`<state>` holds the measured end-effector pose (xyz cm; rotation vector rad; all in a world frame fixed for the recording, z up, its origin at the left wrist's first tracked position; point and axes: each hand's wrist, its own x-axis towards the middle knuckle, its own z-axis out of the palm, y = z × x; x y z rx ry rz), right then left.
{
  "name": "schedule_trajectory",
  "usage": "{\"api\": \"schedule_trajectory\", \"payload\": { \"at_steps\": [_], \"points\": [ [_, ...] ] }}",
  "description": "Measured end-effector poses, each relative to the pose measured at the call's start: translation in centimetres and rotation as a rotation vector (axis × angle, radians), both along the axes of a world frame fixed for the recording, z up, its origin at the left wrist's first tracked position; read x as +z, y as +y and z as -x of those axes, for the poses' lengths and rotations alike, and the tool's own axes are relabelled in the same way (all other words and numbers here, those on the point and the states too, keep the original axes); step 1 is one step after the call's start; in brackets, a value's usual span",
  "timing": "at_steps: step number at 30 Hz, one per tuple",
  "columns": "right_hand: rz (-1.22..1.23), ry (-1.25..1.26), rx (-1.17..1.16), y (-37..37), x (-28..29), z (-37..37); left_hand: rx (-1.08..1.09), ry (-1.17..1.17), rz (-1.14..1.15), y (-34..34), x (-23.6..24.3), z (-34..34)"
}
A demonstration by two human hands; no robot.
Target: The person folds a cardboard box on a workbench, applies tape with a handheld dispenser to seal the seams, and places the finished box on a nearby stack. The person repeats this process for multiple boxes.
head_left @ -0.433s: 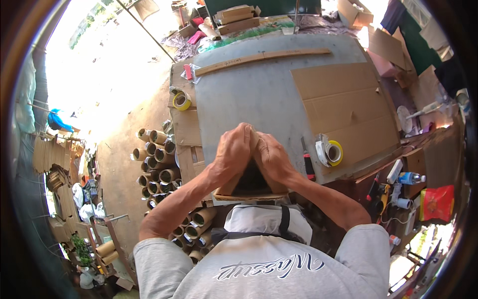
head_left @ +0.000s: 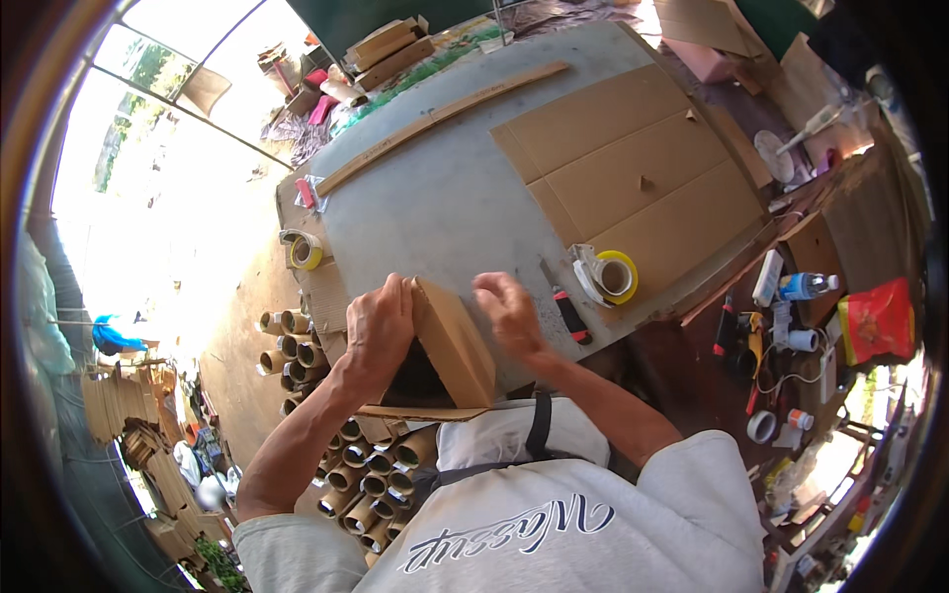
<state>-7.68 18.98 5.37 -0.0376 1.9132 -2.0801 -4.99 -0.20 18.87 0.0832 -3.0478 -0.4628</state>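
My left hand grips the top of a folded cardboard piece that stands as a triangle, dark inside, at the front edge of the grey table board. Just right of it, my right hand is raised off the cardboard, its fingers loosely bent and apart, with nothing visible in them. Further right lie a red-and-black knife and a tape dispenser with a yellow roll.
A flat cardboard sheet and a wooden strip lie across the table. Yellow tape sits at its left edge. Many cardboard tubes are stacked left and below. Tools, a bottle and a red bag crowd the right.
My right hand has left the cardboard's peak and moved to the right. My left hand still grips it. The view has turned, shifting the table upward.
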Motion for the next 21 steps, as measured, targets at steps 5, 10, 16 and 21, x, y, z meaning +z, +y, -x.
{"api": "schedule_trajectory", "payload": {
  "at_steps": [5,10,16,21],
  "points": [
    [-1.116,0.428,-0.191,14.0,-13.8,3.7,-0.013,0.019,-0.045,0.2,0.7,-0.4],
    [-1.252,0.146,-0.074,16.4,-18.7,5.1,-0.154,-0.023,-0.052,-0.3,1.7,-0.3],
    [-1.334,0.262,-0.092,15.0,-19.0,4.8,-0.442,0.011,-0.037,-1.1,0.8,0.0],
    [-1.120,0.132,-0.058,16.3,-16.3,6.0,-0.415,0.072,-0.021,-1.6,0.1,0.2]
  ]
}}
